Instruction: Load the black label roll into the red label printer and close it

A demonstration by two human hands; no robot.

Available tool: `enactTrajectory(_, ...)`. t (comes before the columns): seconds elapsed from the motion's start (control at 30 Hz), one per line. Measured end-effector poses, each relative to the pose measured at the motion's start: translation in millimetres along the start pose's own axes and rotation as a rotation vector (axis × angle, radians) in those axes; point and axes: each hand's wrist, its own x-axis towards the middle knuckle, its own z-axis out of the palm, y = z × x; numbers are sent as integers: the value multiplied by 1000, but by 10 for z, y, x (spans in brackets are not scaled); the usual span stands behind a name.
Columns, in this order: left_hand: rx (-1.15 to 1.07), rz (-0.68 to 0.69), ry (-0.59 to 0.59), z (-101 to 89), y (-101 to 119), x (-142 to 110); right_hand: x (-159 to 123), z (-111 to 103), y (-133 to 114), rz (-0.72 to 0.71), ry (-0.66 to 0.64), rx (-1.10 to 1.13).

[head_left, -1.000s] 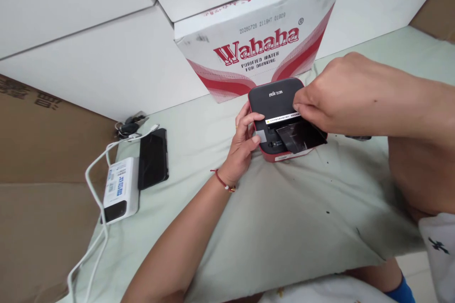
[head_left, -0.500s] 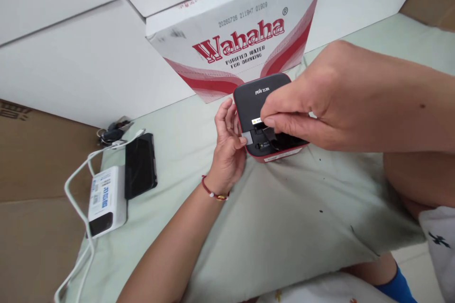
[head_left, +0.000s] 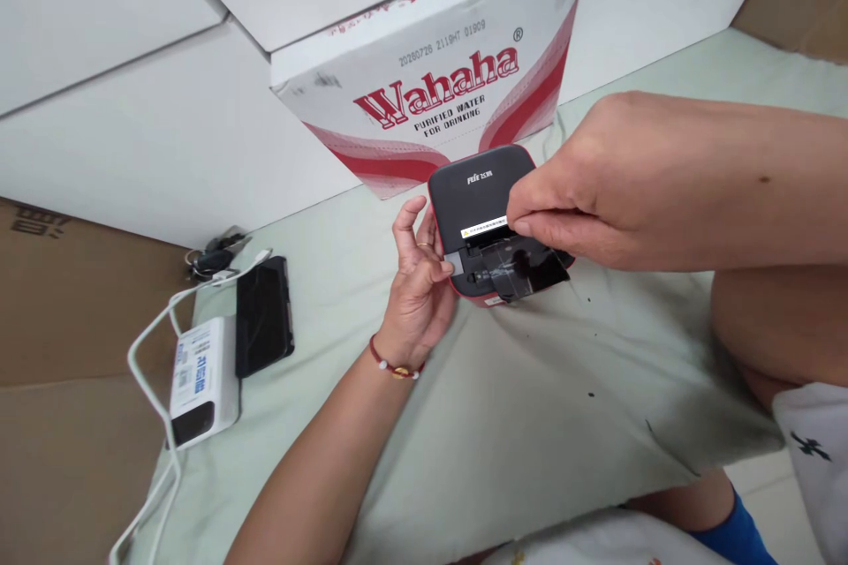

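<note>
A small black device with a red base [head_left: 478, 190] lies on a pale green cloth [head_left: 517, 406], just in front of a Wahaha water carton [head_left: 430, 79]. My left hand [head_left: 419, 282] steadies the device's left side, thumb on a grey tab and fingers partly spread. My right hand [head_left: 583, 194] comes in from the right with fingers pinched on a dark glossy film [head_left: 523, 269] that peels away from the device's front half.
A white power bank [head_left: 199, 375] with a white cable [head_left: 149, 344] and a black phone [head_left: 263, 316] lie at the cloth's left edge, keys [head_left: 212, 256] behind them. Brown cardboard [head_left: 59, 371] lies to the left. White panels stand behind. My knee is at right.
The view shifted left. My right hand pinched at the device's front, then drew back, and the dark film is again spread out over the front edge.
</note>
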Motion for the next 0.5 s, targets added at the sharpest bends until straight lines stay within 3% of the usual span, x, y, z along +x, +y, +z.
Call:
enactTrajectory(0.37, -17, -25, 36, -23, -53, -26, -59, -35, 104, 59, -117, -12)
enactTrajectory(0.5, 41, -52, 16, -48, -124, -62, 21, -12, 106, -17, -34, 82)
